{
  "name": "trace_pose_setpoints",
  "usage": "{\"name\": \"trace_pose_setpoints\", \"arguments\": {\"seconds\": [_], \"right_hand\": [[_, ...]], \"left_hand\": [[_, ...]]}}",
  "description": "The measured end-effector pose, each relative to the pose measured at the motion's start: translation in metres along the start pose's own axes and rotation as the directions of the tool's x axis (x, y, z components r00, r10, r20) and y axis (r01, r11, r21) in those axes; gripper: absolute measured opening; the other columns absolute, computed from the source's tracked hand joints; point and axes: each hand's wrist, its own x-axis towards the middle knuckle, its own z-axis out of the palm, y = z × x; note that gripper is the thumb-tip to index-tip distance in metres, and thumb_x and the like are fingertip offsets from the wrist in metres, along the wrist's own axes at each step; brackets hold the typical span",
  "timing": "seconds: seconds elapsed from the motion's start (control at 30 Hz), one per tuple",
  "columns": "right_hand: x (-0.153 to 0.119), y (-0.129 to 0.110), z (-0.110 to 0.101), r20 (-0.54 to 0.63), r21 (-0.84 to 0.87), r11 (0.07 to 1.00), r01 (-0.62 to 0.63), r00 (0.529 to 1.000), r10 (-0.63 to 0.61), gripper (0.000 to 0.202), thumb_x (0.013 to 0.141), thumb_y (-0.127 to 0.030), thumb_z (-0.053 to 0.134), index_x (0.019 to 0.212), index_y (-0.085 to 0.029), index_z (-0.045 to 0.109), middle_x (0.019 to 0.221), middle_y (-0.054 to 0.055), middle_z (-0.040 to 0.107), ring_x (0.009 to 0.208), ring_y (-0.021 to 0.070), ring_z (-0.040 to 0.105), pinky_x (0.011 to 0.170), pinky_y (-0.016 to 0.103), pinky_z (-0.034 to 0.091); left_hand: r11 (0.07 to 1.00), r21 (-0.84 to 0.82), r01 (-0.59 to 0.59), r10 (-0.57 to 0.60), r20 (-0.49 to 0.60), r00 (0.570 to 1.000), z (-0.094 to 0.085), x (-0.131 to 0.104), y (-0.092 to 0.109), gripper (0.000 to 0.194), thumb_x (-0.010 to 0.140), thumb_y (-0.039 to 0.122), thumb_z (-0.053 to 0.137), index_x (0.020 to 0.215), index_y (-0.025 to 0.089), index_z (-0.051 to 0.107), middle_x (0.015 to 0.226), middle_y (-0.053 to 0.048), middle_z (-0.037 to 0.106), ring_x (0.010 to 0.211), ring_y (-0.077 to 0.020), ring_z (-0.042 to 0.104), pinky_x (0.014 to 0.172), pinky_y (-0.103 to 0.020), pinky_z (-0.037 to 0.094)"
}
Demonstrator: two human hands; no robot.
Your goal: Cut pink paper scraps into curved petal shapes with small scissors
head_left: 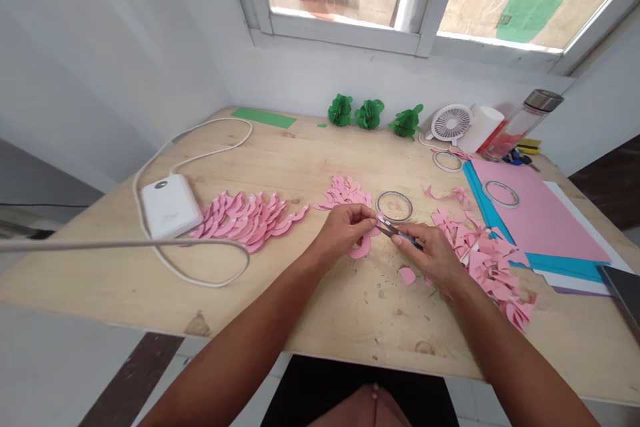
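Observation:
My left hand (350, 227) pinches a curved pink paper piece (361, 250) over the middle of the wooden table. In my right hand (430, 250) is a pair of small scissors (395, 230), their blades meeting the tip of that piece, where a small white strip shows. Beyond my left hand lies a small pile of pink paper cutouts (345, 190). A roll of thin tape (395, 206) lies flat just behind the scissors. Near my right wrist, pink paper scraps (493, 260) are heaped, and one loose scrap (407, 275) lies below the scissors.
On the left are a row of overlapping curved pink cutouts (250, 220), a white power bank (171, 205) and a looping cable. Green paper shapes (369, 114), a small fan (451, 123) and a glass bottle (523, 123) stand along the wall. Coloured sheets (545, 217) lie right.

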Motion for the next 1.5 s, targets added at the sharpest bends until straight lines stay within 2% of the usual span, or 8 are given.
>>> {"name": "trace_pose_setpoints", "arguments": {"seconds": [0.5,0.7,0.9,1.03,1.3,1.5], "right_hand": [[-0.0004,0.0,-0.0007,-0.017,-0.04,0.999,-0.003,1.0,0.003,0.041,0.086,-0.047,0.043,0.086,-0.016,0.069,0.057,0.0,0.056,0.059,0.0144,0.052,0.054,0.024,0.035],[0.0004,-0.0006,-0.0013,0.005,-0.036,0.999,0.003,1.0,-0.003,0.04,0.086,-0.046,0.043,0.09,-0.017,0.069,0.059,0.0,0.057,0.058,0.014,0.052,0.052,0.023,0.034],[0.0004,-0.0019,-0.0015,-0.001,-0.042,0.999,0.002,1.0,-0.002,0.04,0.087,-0.046,0.043,0.087,-0.015,0.069,0.061,0.001,0.058,0.056,0.0126,0.05,0.052,0.023,0.033],[-0.0003,-0.0017,-0.0009,0.005,-0.044,0.999,0.005,1.0,-0.005,0.039,0.087,-0.045,0.043,0.09,-0.015,0.068,0.064,0.001,0.059,0.058,0.0125,0.05,0.053,0.023,0.033],[0.0002,-0.0029,-0.0011,0.017,-0.049,0.999,0.008,1.0,-0.007,0.039,0.087,-0.045,0.043,0.08,-0.015,0.067,0.061,0.001,0.056,0.056,0.012,0.049,0.053,0.023,0.032],[0.0,-0.0016,0.0,0.013,-0.031,0.999,0.007,1.0,-0.007,0.04,0.086,-0.046,0.042,0.08,-0.015,0.067,0.06,0.001,0.056,0.059,0.0136,0.051,0.054,0.023,0.034]], "left_hand": [[0.999,0.05,0.004,-0.004,0.005,1.0,0.002,-0.0044,0.0063,0.012,0.067,0.024,0.061,0.066,0.013,0.059,0.055,0.002,0.054,0.039,-0.0036,0.039,0.036,-0.017,0.024],[0.999,0.038,0.016,-0.015,-0.025,1.0,0.0009,-0.0038,0.0054,0.012,0.067,0.025,0.06,0.067,0.013,0.06,0.054,0.002,0.054,0.04,-0.0044,0.039,0.037,-0.017,0.024],[1.0,0.024,-0.002,0.002,-0.02,1.0,0.0007,-0.0028,0.0045,0.012,0.067,0.024,0.061,0.068,0.013,0.06,0.06,0.0,0.056,0.054,-0.0079,0.05,0.044,-0.016,0.032],[1.0,0.017,-0.006,0.006,-0.005,1.0,0.0017,-0.0042,0.0043,0.009,0.068,0.022,0.061,0.067,0.013,0.059,0.059,0.001,0.056,0.051,-0.0062,0.047,0.045,-0.017,0.034],[0.999,0.052,-0.009,0.01,-0.017,1.0,0.0021,-0.0043,0.0047,0.007,0.069,0.02,0.059,0.067,0.013,0.059,0.058,0.001,0.055,0.051,-0.006,0.046,0.045,-0.017,0.034],[0.998,0.063,-0.016,0.016,-0.004,1.0,0.0012,-0.0033,0.0048,0.009,0.068,0.021,0.059,0.066,0.013,0.059,0.058,0.002,0.054,0.05,-0.0056,0.045,0.045,-0.017,0.034]]}}
